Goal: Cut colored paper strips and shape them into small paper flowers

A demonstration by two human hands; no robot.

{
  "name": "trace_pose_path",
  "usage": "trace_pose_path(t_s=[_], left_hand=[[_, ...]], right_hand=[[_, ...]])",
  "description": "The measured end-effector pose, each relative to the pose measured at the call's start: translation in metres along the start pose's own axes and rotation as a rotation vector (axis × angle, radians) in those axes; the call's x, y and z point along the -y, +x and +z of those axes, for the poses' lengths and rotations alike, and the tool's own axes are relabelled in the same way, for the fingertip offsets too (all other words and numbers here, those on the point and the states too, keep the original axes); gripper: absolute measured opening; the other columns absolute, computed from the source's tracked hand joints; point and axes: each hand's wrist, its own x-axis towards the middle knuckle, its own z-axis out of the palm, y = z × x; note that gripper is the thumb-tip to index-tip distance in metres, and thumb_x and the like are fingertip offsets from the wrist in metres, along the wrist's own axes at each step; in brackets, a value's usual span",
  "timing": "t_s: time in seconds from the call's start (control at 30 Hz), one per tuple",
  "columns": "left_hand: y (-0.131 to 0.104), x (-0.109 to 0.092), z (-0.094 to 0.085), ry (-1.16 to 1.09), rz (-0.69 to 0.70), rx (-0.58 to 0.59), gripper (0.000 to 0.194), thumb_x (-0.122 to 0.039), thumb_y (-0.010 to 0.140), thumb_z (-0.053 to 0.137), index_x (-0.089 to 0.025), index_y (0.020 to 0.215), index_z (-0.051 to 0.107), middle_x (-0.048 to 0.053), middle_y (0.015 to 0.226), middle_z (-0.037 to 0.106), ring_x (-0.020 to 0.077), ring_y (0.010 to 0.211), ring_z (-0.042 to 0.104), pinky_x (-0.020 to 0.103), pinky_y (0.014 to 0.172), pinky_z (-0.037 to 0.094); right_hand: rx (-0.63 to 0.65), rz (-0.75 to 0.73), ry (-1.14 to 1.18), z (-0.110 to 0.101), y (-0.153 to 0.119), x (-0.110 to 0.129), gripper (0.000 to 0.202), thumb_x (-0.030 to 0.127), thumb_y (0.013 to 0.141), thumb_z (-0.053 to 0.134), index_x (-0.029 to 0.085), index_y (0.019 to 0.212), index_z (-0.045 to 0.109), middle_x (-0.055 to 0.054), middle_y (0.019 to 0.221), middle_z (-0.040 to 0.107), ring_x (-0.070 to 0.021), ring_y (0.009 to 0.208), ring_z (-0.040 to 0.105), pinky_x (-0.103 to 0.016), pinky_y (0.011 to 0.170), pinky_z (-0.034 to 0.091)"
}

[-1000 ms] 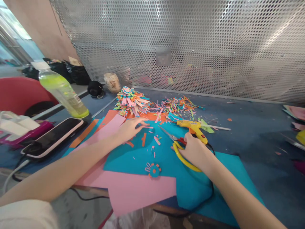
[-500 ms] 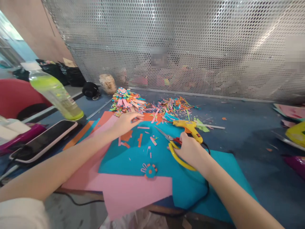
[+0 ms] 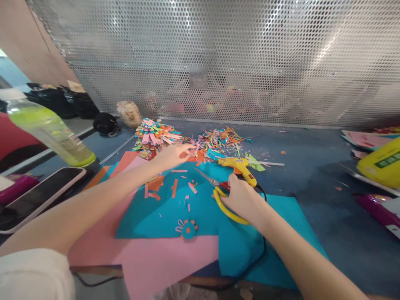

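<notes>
My right hand (image 3: 242, 196) grips a pair of scissors (image 3: 223, 200) with yellow and red handles. Their blades point up and left, over blue paper (image 3: 168, 216). My left hand (image 3: 175, 156) is stretched out over the far edge of the paper, fingers curved and apart, with nothing visible in them. Just beyond it lies a heap of thin coloured paper scraps (image 3: 220, 137). A mound of fringed paper pieces (image 3: 154, 133) stands behind my left wrist. A small blue and orange paper flower (image 3: 188, 229) with pink loops rests near the front of the blue sheet.
Right beside the scissors lies a yellow glue gun (image 3: 239, 164), its black cord running under my right arm. Pink paper (image 3: 168, 258) overhangs the front edge. On the left are a drink bottle (image 3: 50, 129) and a phone (image 3: 43, 196). A perforated metal panel (image 3: 218, 50) closes the back.
My left hand has reached farther right, toward the scrap heap. My right hand still holds the scissors. The whole view has shifted, so most things appear farther left.
</notes>
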Motion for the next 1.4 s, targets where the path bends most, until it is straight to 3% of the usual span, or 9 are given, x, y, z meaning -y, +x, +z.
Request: trace_pose_path(t_s=[0.13, 0.3, 0.37, 0.47, 0.57, 0.77, 0.9, 1.2, 1.4], left_hand=[[0.010, 0.000, -0.007, -0.407, -0.187, -0.209, 0.017, -0.023, 0.066, 0.065, -0.020, 0.082, 0.070, 0.005, 0.088, 0.071, 0.0190, 0.080, 0.064, 0.028, 0.076, 0.047], [0.014, 0.002, -0.003, -0.705, -0.358, -0.293, 0.023, -0.032, 0.067, 0.067, -0.014, 0.080, 0.068, 0.009, 0.076, 0.070, 0.0205, 0.074, 0.066, 0.024, 0.054, 0.046], [0.013, -0.003, -0.003, -0.820, -0.395, -0.320, 0.022, -0.030, 0.068, 0.066, -0.013, 0.082, 0.066, 0.011, 0.082, 0.070, 0.0202, 0.078, 0.066, 0.023, 0.052, 0.045], [0.010, -0.014, -0.007, -1.076, -0.492, -0.378, 0.014, -0.021, 0.068, 0.066, -0.012, 0.079, 0.064, 0.010, 0.083, 0.070, 0.0168, 0.076, 0.066, 0.021, 0.053, 0.045], [0.006, -0.028, -0.011, -1.231, -0.532, -0.428, 0.007, -0.016, 0.071, 0.063, -0.014, 0.077, 0.064, 0.008, 0.085, 0.070, 0.0143, 0.077, 0.065, 0.021, 0.055, 0.046], [0.000, -0.058, -0.012, -1.324, -0.553, -0.460, 0.004, -0.017, 0.072, 0.062, -0.017, 0.068, 0.062, 0.004, 0.082, 0.069, 0.0119, 0.070, 0.061, 0.020, 0.048, 0.040], [-0.001, -0.069, -0.010, -1.306, -0.523, -0.400, 0.005, -0.017, 0.071, 0.063, -0.016, 0.066, 0.061, 0.003, 0.073, 0.066, 0.0089, 0.058, 0.054, 0.020, 0.044, 0.034], [-0.003, -0.073, 0.003, -1.290, -0.562, -0.373, 0.007, -0.019, 0.067, 0.067, -0.014, 0.067, 0.062, 0.001, 0.064, 0.062, 0.0079, 0.055, 0.053, 0.019, 0.046, 0.039], [0.005, -0.068, 0.012, -1.271, -0.522, -0.358, 0.011, -0.020, 0.065, 0.069, -0.014, 0.071, 0.064, 0.005, 0.073, 0.067, 0.0080, 0.055, 0.054, 0.020, 0.045, 0.037]], right_hand=[[-0.025, -0.009, 0.059, 0.001, 0.002, -0.001, 0.043, 0.054, 0.070, 0.057, 0.015, 0.084, 0.046, -0.010, 0.071, 0.063, -0.0256, 0.067, 0.064, -0.025, 0.045, 0.029], [-0.050, -0.022, 0.319, -0.005, 0.004, -0.003, 0.048, 0.064, 0.066, 0.055, 0.019, 0.072, 0.040, -0.003, 0.062, 0.056, -0.0158, 0.054, 0.056, -0.022, 0.044, 0.031], [0.069, -0.023, 0.539, -0.010, 0.002, -0.002, 0.048, 0.066, 0.069, 0.052, 0.021, 0.073, 0.037, 0.002, 0.058, 0.052, -0.0112, 0.046, 0.049, -0.021, 0.041, 0.031], [0.383, 0.020, 0.956, -0.016, -0.002, 0.000, 0.049, 0.070, 0.073, 0.041, 0.022, 0.079, 0.035, 0.006, 0.055, 0.047, -0.0072, 0.036, 0.039, -0.019, 0.034, 0.031], [0.505, 0.023, 1.176, -0.018, -0.005, 0.003, 0.050, 0.071, 0.073, 0.040, 0.023, 0.080, 0.036, 0.006, 0.055, 0.047, -0.0056, 0.036, 0.035, -0.017, 0.031, 0.030], [0.517, 0.029, 1.209, -0.017, -0.006, 0.004, 0.047, 0.069, 0.072, 0.045, 0.024, 0.082, 0.036, 0.008, 0.054, 0.046, -0.0042, 0.034, 0.033, -0.014, 0.030, 0.027], [0.513, 0.066, 1.207, -0.016, -0.005, 0.005, 0.049, 0.071, 0.072, 0.043, 0.024, 0.081, 0.035, 0.009, 0.051, 0.044, -0.0043, 0.032, 0.032, -0.015, 0.030, 0.027], [0.481, 0.098, 1.181, -0.015, 0.003, 0.008, 0.054, 0.075, 0.068, 0.044, 0.022, 0.070, 0.034, 0.006, 0.048, 0.043, -0.0052, 0.030, 0.032, -0.018, 0.027, 0.027], [0.353, 0.077, 1.168, -0.010, 0.015, 0.008, 0.053, 0.075, 0.071, 0.039, 0.022, 0.076, 0.034, 0.006, 0.047, 0.046, -0.0088, 0.028, 0.038, -0.021, 0.024, 0.032]])
